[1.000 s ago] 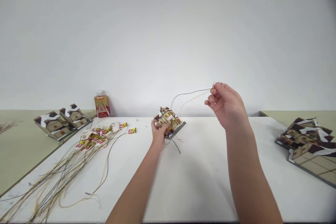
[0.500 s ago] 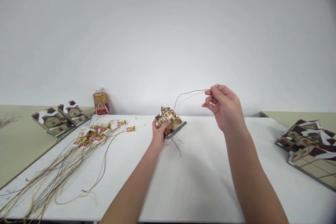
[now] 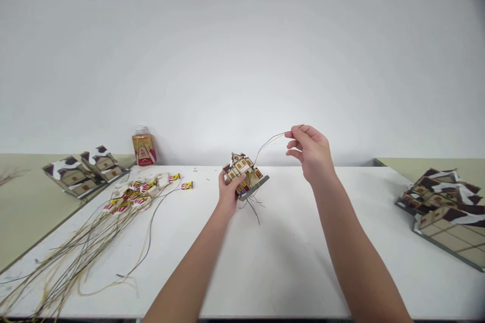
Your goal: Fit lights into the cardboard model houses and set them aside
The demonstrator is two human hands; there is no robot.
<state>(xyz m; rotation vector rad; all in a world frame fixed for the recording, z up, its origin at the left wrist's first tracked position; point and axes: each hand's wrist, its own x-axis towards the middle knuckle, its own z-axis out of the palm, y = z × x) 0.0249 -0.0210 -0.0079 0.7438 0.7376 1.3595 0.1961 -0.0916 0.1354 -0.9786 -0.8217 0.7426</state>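
A small model house [image 3: 247, 170] with a grey base is tilted in my left hand [image 3: 228, 193], whose fingers close round its left side above the table. Thin loose wires [image 3: 253, 211] hang out below its base. Two thin wires [image 3: 268, 142], one dark and one pale, run from the house up to my right hand [image 3: 311, 150]. Thumb and forefinger of that hand pinch their ends, while its other fingers are curled loosely. Where the wires enter the house is too small to make out.
On the left of the white table [image 3: 182, 262] lies a pile of red, white and yellow pieces [image 3: 139, 193] with long wires [image 3: 87, 247]. A bottle [image 3: 144, 149] stands against the wall. More model houses sit at left [image 3: 76, 176] and right [image 3: 452, 227].
My right hand has moved left and slightly down, closer to the house, with the wires still pinched. The wires now run closer together. My left hand and the house have hardly moved.
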